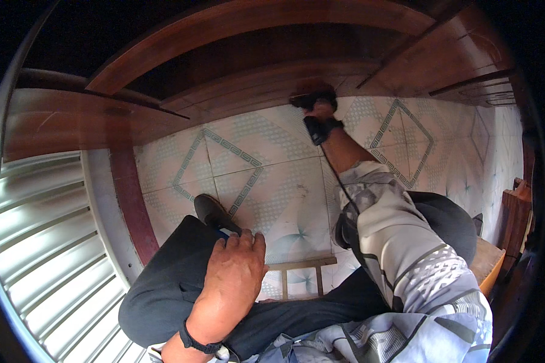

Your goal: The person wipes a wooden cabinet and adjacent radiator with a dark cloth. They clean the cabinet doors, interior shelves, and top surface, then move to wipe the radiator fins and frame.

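Observation:
My right hand (323, 110) reaches forward to the low face of a dark reddish-brown wooden furniture piece (272, 75). Its fingers are closed around a dark object (315, 97), blurred and too dark to name, which appears to meet the wood. A black device (319, 130) sits at the right wrist, and a thin black cable (338, 179) trails from it along the patterned sleeve. Nothing is held in my left hand (238, 267), which hangs over my left thigh with its fingers loosely apart and a black band (197, 342) at the wrist.
Patterned floor tiles (281, 199) lie between my legs and the furniture. A ribbed metallic shutter (41, 254) stands at the left. Below me is a small wooden frame (302, 265). A wooden seat edge (488, 265) shows on the right, with more brown wood (513, 218) behind it.

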A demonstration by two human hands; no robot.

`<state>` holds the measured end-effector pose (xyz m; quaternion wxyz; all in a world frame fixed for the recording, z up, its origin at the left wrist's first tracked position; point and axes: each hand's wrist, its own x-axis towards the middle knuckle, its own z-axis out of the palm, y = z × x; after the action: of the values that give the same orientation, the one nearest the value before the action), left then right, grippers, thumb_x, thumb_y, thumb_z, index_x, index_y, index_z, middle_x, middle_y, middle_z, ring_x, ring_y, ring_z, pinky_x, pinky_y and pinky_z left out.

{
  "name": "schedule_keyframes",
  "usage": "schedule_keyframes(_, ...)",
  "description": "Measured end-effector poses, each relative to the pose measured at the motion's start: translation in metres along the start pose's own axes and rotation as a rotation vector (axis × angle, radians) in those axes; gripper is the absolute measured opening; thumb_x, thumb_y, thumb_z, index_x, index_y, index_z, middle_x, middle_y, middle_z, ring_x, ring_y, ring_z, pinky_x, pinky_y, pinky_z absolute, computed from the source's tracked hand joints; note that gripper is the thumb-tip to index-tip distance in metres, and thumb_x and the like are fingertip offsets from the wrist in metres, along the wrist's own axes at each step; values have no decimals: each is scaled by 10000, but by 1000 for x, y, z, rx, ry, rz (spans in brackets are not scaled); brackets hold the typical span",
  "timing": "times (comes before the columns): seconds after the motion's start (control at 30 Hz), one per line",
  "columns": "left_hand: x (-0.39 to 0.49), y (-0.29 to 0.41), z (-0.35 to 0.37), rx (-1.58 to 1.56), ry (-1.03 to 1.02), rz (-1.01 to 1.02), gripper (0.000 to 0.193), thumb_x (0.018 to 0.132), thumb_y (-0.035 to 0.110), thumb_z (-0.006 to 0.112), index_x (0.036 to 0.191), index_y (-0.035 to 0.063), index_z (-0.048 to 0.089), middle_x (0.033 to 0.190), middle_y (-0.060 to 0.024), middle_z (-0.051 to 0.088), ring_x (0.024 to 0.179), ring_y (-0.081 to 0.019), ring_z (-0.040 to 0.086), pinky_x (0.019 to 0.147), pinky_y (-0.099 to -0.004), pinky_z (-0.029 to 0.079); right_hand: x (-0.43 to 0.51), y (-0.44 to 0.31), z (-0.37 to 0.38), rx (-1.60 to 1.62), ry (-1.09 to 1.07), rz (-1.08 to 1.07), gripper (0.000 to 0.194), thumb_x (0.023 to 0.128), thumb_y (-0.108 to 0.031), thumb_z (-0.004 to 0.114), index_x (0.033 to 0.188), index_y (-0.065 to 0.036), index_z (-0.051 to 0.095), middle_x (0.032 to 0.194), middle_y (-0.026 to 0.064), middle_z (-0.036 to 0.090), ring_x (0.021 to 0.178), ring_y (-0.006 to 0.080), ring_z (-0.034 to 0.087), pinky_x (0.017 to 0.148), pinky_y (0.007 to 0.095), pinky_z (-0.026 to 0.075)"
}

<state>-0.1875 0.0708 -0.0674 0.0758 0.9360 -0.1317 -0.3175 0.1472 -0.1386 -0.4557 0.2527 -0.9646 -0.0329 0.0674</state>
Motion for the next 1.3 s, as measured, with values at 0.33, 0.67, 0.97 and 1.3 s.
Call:
schedule_keyframes(0.33, -2, -1, -16, -86, 74, 4, 530, 944, 260, 793, 1380, 6, 630, 1361, -216, 667, 1268, -383, 646, 1093, -475, 501, -56, -161, 76, 108, -299, -58, 663, 914, -404, 785, 1413, 13, 657, 1379, 224, 711, 1295, 306, 675, 1086, 416, 555)
schedule_keyframes(0.67, -4, 7, -9, 14, 96, -11, 534, 948, 275, 788, 1372, -10, 634, 1267, -192, 679, 1188, -361, 661, 1032, -461, 515, -28, -88, 64, 366, -290, -129, 514, 882, -394, 828, 1273, -64, 780, 1287, 197, 773, 1220, 352, 724, 1070, 422, 569)
schedule_keyframes(0.97, -16, 6, 1, 4, 140, 6, 442, 919, 253, 817, 1245, -4, 667, 1168, -167, 688, 1123, -354, 683, 970, -460, 528, -11, 75, -74, 117, 48, -86, 451, 906, -369, 770, 1270, -104, 773, 1262, 143, 779, 1168, 352, 727, 1030, 464, 572)
schedule_keyframes(1.3, -13, 4, -10, -160, 260, 126, 389, 922, 235, 809, 1188, -7, 659, 1130, -216, 699, 1089, -417, 706, 908, -504, 570, -62, -3, -100, 506, 46, -29, 416, 922, -286, 754, 1285, -84, 734, 1207, 113, 785, 1107, 322, 733, 970, 491, 579)
